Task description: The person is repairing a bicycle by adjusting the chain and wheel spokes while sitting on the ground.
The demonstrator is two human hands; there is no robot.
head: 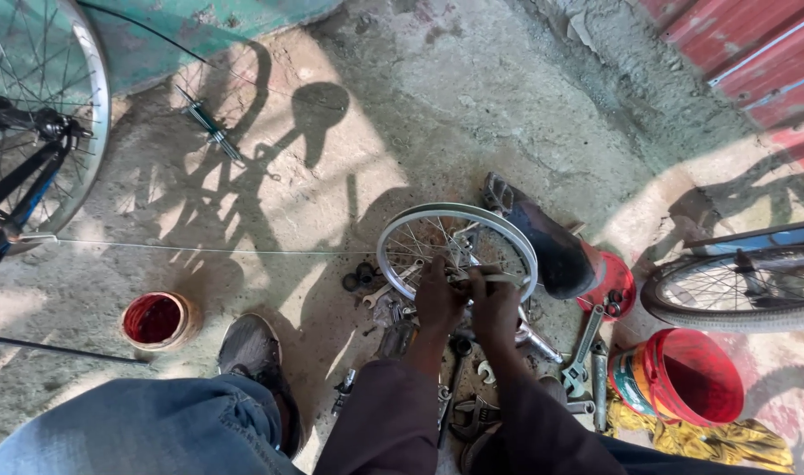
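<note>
Down by the knees, loose wrenches and bits lay scattered on the concrete floor, close within reach. Just above them the left hand and right hand were pressed close together at the small spoked wheel rim, fingers curled on what looked like a thin tool or spoke; the exact pinch was hard to make out. The rim stood propped against a dark shoe, likely for steadiness. A red bucket sat right, a red tin left. Farther off, bicycle wheels were cut off by the frame.
</note>
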